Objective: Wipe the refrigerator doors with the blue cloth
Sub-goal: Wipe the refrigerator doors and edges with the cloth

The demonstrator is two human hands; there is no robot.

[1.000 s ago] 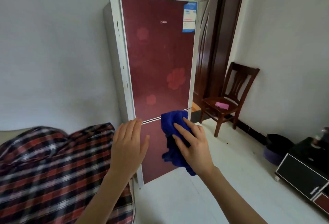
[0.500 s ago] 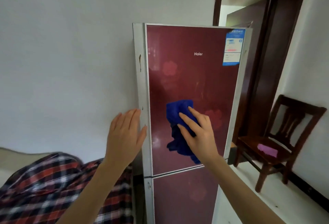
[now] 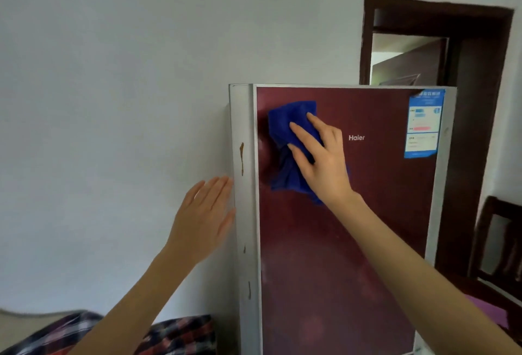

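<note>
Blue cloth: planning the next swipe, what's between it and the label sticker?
Bare red door, only the Haier logo, between blue cloth and sticker; head view.

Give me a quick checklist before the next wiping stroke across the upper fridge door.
1. Blue cloth pressed flat on upper door: ok.
2. Right hand fingers spread on the cloth: ok.
3. Left hand bracing the fridge's white side: cannot tell if touching.
4. Path rightward to the label sticker free: ok.
5. Door shut: ok.
</note>
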